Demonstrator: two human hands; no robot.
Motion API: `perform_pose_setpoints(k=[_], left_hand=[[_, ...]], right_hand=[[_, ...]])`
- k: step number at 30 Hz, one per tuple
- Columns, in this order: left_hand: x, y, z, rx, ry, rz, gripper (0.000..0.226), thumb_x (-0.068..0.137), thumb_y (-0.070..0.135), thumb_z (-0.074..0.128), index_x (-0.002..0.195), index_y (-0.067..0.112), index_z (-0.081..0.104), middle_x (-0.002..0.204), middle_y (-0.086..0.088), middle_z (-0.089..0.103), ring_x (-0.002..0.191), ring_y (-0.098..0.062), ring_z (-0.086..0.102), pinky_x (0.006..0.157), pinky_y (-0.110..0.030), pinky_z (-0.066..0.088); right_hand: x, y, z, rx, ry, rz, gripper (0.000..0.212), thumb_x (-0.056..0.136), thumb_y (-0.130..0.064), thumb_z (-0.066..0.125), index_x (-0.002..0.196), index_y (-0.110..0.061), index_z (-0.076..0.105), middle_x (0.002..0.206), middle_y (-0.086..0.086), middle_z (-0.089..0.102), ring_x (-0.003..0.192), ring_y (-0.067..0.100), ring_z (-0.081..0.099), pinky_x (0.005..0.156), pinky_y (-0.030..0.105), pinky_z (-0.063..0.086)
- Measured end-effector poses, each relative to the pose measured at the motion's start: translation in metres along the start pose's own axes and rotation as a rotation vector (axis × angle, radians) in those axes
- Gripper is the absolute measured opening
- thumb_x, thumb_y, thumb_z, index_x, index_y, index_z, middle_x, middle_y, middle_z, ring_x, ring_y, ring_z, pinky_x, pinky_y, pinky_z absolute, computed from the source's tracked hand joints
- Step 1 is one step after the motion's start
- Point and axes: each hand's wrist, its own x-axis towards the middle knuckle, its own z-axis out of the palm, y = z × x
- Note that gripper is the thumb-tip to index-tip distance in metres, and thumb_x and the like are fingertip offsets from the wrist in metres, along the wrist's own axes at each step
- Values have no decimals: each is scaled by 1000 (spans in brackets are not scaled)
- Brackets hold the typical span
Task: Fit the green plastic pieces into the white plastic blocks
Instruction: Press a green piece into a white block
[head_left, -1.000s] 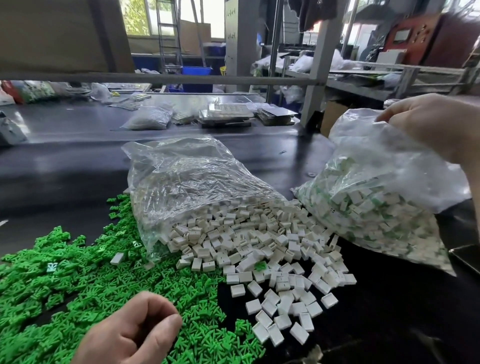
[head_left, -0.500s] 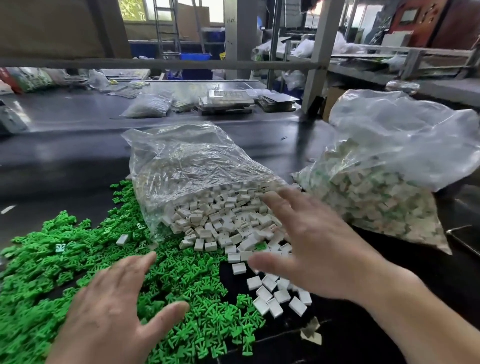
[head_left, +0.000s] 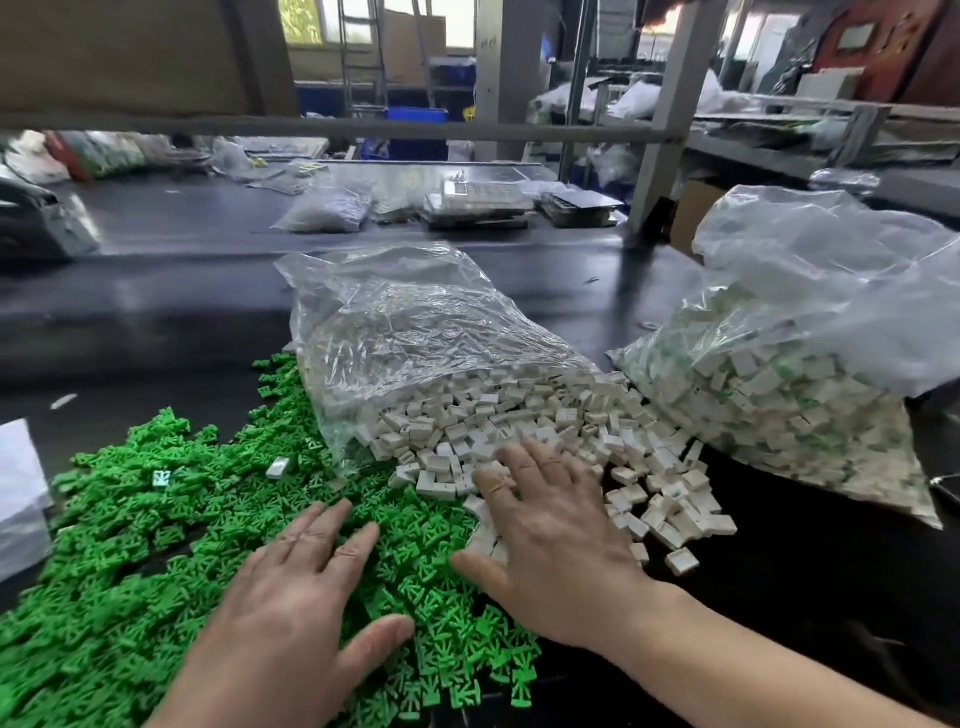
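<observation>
Both hands dropped flat since a second ago — right hand (head_left: 550, 540) let go of the clear plastic bag of assembled blocks (head_left: 810, 332) and now presses the loose white plastic blocks (head_left: 524, 415), left hand (head_left: 291, 613) unclenched onto the green plastic pieces (head_left: 130, 519).

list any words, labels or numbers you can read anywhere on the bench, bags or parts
None can be read.
White plastic blocks and green plastic pieces: no print visible.
Clear plastic bags: no label seen.
Flat grey keypad-like item at the back: markings too small and blurred.
Red panel far right: too blurred.
</observation>
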Motion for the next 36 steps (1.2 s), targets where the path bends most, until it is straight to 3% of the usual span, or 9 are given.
perform_pose_setpoints(k=[4, 6, 8, 11, 13, 19, 29, 32, 36], left_hand=[[0, 0, -2, -29, 183, 49, 93, 72, 87, 2, 149, 41, 26, 157, 19, 14, 144, -6, 12, 115, -35, 15], [-3, 0, -5, -27, 308, 97, 60, 87, 64, 40, 126, 25, 65, 134, 7, 59, 122, -20, 56, 97, -42, 44], [-1, -1, 1, -40, 506, 145, 36, 79, 38, 78, 107, 17, 75, 111, 3, 72, 100, -20, 69, 85, -35, 49], [-1, 0, 5, -117, 533, 148, 45, 62, 11, 90, 105, 17, 76, 104, 6, 73, 93, -10, 67, 90, -25, 42], [-2, 2, 4, -151, 544, 134, 44, 65, 6, 87, 106, 18, 75, 106, 5, 72, 94, -5, 61, 95, -20, 38], [-1, -7, 5, -30, 514, -49, 37, 71, 22, 83, 106, 14, 74, 101, -4, 72, 89, -25, 67, 78, -47, 53], [0, -8, 7, -126, 550, -20, 24, 66, 26, 86, 83, 29, 69, 81, 15, 65, 73, -11, 60, 70, -32, 44], [0, -7, 8, -166, 575, -5, 29, 65, 25, 85, 87, 30, 67, 82, 17, 64, 74, -7, 57, 72, -29, 38], [0, -5, 8, -189, 564, -17, 34, 71, 23, 81, 102, 31, 71, 89, 19, 65, 80, -1, 53, 74, -26, 38]], right_hand=[[23, -3, -5, 5, -58, 12, 93, 80, -90, 14, 155, -41, -11, 162, -5, -24, 147, 30, -32, 118, 58, -19], [28, -8, -7, 9, -48, -19, 84, 86, -85, 18, 157, -42, 0, 166, -1, -10, 150, 32, -23, 118, 58, -19], [25, -13, -7, 17, 8, -99, 75, 90, -76, 20, 155, -39, 17, 167, 1, 16, 154, 33, -1, 120, 56, -7], [19, -15, -10, 12, 118, -215, 53, 95, -61, 32, 135, -31, 50, 136, 1, 55, 129, 27, 40, 106, 50, 38], [19, -11, -11, 43, 180, -262, 33, 99, -46, 51, 125, -28, 59, 120, -1, 61, 114, 22, 46, 98, 44, 46], [22, -13, -10, 89, 349, -326, 22, 88, -15, 72, 110, -15, 71, 90, 3, 67, 88, 24, 56, 79, 39, 51], [23, -24, -23, 251, 317, -218, 15, 96, -16, 64, 110, -17, 62, 97, -3, 62, 78, 13, 54, 67, 17, 33], [20, -30, -29, 465, 285, -81, 27, 98, -15, 58, 124, -21, 60, 113, -9, 59, 92, 6, 54, 77, 16, 40], [12, -34, -36, 965, 131, 83, 23, 98, -12, 58, 114, -29, 61, 101, -6, 64, 66, 0, 59, 59, 16, 51]])
